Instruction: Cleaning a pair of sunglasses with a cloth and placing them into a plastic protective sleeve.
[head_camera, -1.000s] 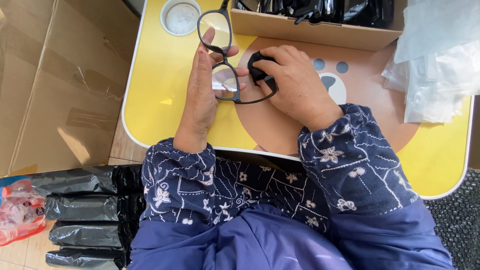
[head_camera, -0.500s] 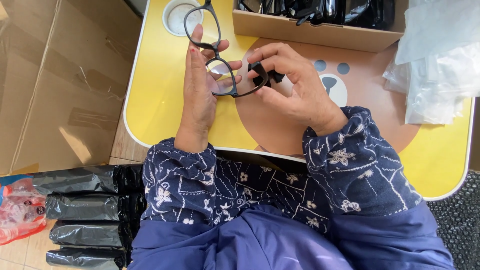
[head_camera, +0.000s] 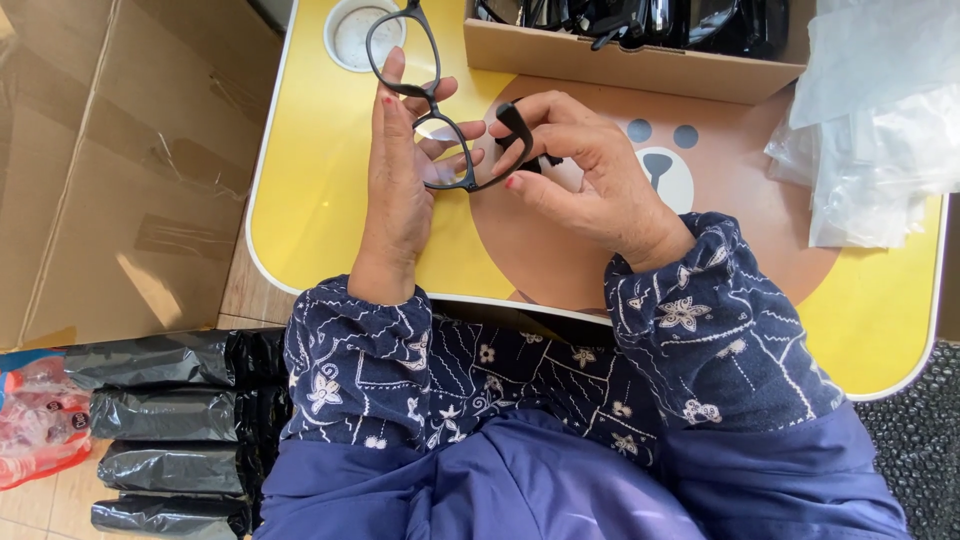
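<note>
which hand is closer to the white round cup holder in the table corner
Left. The left hand holds the black glasses with its fingertips just below the cup holder; the right hand is farther off, over the bear face.

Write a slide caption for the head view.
Left hand holds black glasses while right hand grips their temple over a yellow table.
</note>
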